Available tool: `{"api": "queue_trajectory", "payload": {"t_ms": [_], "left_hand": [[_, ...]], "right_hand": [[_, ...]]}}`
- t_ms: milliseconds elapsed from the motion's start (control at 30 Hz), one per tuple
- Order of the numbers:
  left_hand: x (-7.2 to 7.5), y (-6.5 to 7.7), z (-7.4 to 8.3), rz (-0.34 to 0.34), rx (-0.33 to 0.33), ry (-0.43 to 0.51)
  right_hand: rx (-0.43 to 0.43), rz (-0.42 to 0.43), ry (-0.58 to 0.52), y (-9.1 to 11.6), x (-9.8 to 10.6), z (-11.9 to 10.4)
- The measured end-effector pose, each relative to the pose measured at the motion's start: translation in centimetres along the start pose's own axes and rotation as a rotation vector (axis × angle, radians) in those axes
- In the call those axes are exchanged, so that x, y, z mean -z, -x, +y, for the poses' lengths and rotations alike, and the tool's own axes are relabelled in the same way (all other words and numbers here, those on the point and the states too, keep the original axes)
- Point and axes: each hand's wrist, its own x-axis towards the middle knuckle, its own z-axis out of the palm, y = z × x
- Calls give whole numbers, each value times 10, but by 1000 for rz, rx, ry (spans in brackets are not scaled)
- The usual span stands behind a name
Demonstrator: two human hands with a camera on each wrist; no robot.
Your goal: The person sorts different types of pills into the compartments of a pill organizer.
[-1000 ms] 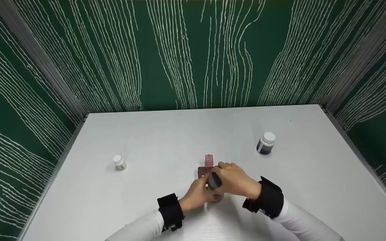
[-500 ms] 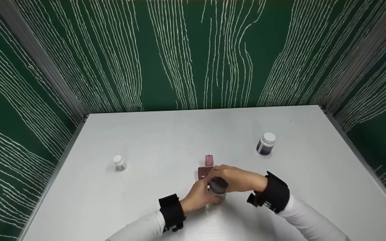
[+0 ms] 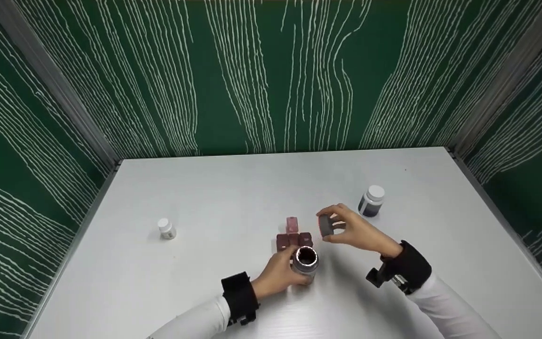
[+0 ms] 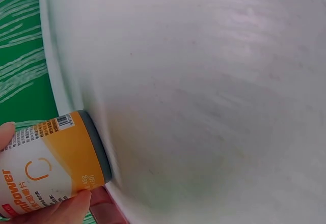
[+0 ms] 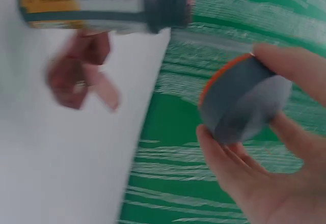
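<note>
My left hand [image 3: 278, 274] grips an uncapped supplement bottle [image 3: 305, 267] by its side, upright, its dark round mouth facing up. In the left wrist view the bottle's label [image 4: 43, 168] is white and orange above a dark grey base. Up and to the right, my right hand [image 3: 358, 232] pinches the grey screw cap [image 3: 326, 226] between thumb and fingers, apart from the bottle. The cap's orange-red rim [image 5: 219, 76] shows in the right wrist view. Just beyond the bottle lie several dark red and pink blocks [image 3: 282, 242], set close together.
A white-capped bottle with a dark label [image 3: 371, 201] stands at the right, past my right hand. Over on the left is a smaller white bottle [image 3: 167, 229]. Green walls with white wavy lines [image 3: 233, 75] border the white table [image 3: 214, 188].
The cap has come off the bottle, and my right hand has carried it up and to the right. My left hand keeps holding the bottle in place. More of the red blocks shows.
</note>
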Motion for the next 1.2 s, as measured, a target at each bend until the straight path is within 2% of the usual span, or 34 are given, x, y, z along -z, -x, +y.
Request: {"api": "queue_trajectory", "payload": {"t_ms": [67, 100, 233, 300, 367, 467, 667, 767, 900, 1200], "left_hand": [[1, 1, 0, 12, 8, -19], [1, 1, 0, 16, 8, -28], [2, 2, 0, 21, 19, -40], [1, 2, 0, 19, 27, -39], [0, 2, 0, 17, 32, -27], [0, 2, 0, 17, 27, -18], [-1, 0, 1, 12, 21, -19], [0, 0, 1, 10, 19, -22], [0, -1, 1, 7, 18, -13], [-1, -1, 0, 16, 36, -20]], "right_hand": [[-98, 89, -101, -1, 0, 18], [-146, 133, -108, -1, -1, 27], [-280, 287, 32, -6, -9, 59], [-313, 335, 109, -10, -12, 72], [-322, 360, 141, -13, -15, 83], [-318, 359, 165, -17, -15, 95], [-328, 258, 297, -20, -10, 106], [-308, 235, 355, -21, -7, 108], [-282, 246, 365, -22, -5, 112], [-317, 230, 324, -25, 0, 112]]}}
